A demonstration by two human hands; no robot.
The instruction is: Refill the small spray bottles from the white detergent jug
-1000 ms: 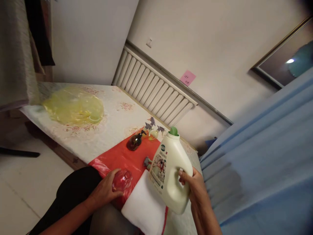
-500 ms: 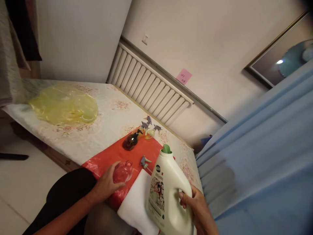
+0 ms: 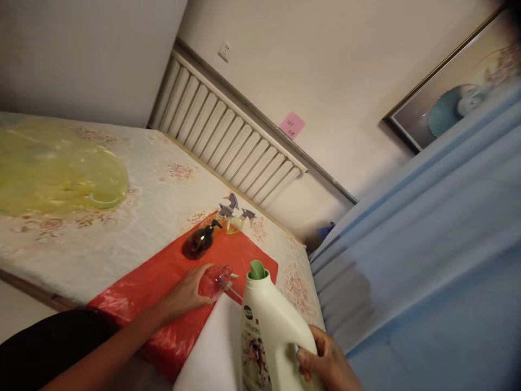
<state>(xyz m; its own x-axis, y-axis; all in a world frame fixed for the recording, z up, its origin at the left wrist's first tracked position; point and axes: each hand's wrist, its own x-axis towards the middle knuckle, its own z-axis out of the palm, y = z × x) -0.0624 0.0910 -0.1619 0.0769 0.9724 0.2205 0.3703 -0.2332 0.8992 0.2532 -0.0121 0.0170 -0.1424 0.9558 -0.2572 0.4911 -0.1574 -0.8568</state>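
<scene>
Gripping the loop handle of a cream jug (image 3: 266,317), the right hand (image 3: 323,355) is wrapped round it at the near edge of the table. The jug stands upright, mouth uncapped, green spout (image 3: 256,270) showing. I judge it stiff and heavy if full, the fill level being hidden; the handle is the proper hold, with smooth sides likely slippery when wet. The left hand (image 3: 189,290) is apart from the right, fingers closed round 1 clear bottle (image 3: 214,279), tilted, its open neck toward the jug. It appears light, thin-walled and slick; hold it round the body. Beside the jug lies a soft white cloth (image 3: 209,347); contact between them cannot be told. Beyond, on a red sheet (image 3: 138,288), is 1 dark pump bottle (image 3: 198,242). Farther off are 3 grey trigger heads (image 3: 247,213), then a radiator (image 3: 228,130) and 1 pink note (image 3: 292,125).
</scene>
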